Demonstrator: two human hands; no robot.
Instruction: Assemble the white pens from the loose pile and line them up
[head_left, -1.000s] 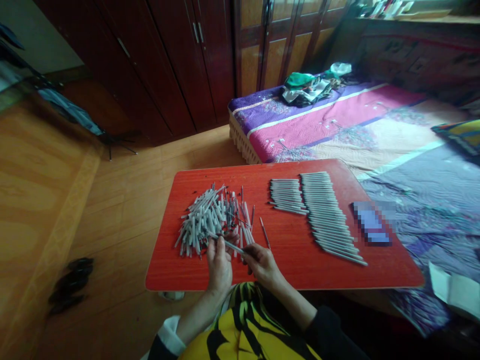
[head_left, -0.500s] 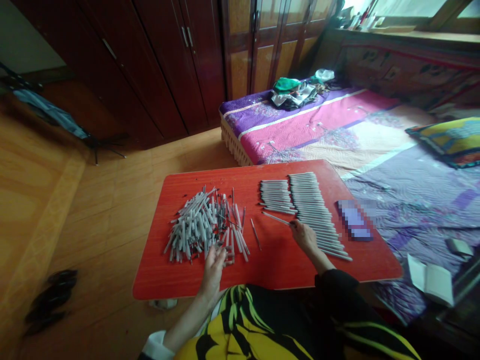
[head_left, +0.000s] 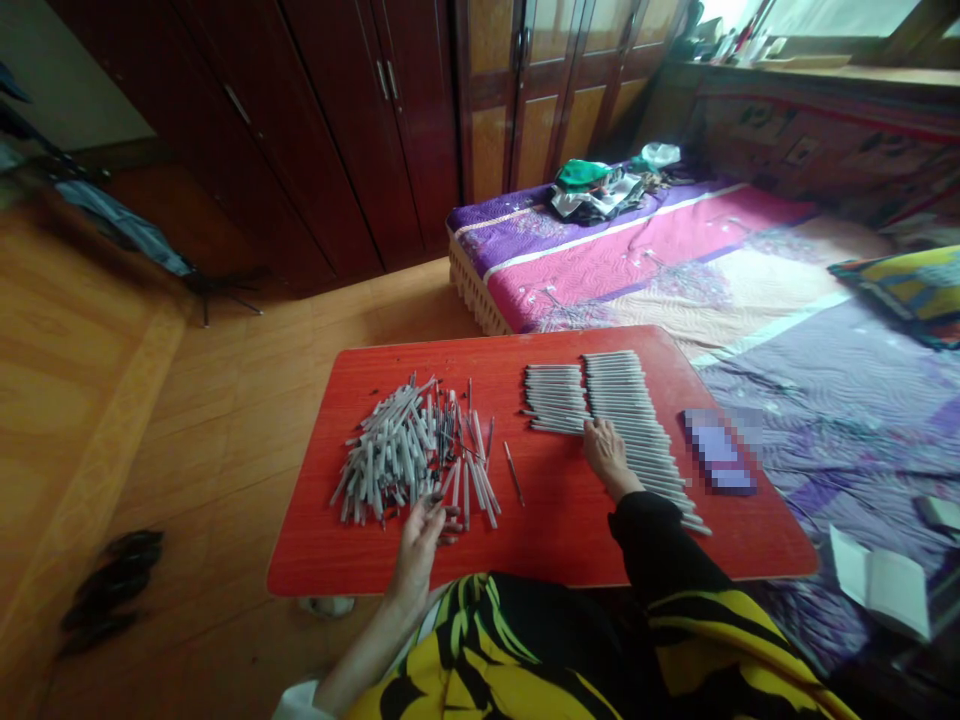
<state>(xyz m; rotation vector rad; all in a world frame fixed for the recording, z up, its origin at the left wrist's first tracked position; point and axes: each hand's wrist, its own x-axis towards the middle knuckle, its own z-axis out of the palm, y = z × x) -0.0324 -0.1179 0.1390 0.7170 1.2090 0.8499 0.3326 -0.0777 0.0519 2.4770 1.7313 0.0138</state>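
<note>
A red board (head_left: 555, 520) lies across my lap. On its left lies a loose heap of grey pen barrels and thin refills (head_left: 405, 450). My left hand (head_left: 420, 540) rests at the near edge of that heap, fingers spread and touching a few pieces. To the right lie two tidy rows of assembled pens (head_left: 615, 410). My right hand (head_left: 606, 455) sits at the near end of the shorter row, fingers curled down onto the pens; whether they grip one is hidden. One thin refill (head_left: 514, 472) lies alone between heap and rows.
A blurred phone-like thing (head_left: 718, 452) lies on the board's right side. A quilted bed (head_left: 675, 260) stretches behind and to the right. Dark wardrobes (head_left: 337, 120) line the back wall. Black shoes (head_left: 112, 585) sit on the wooden floor at left. A white booklet (head_left: 881, 590) lies at right.
My right hand carried a finished pen from the heap to the shorter row and now rests at that row's near end. My left hand let go and dropped back to the heap's edge.
</note>
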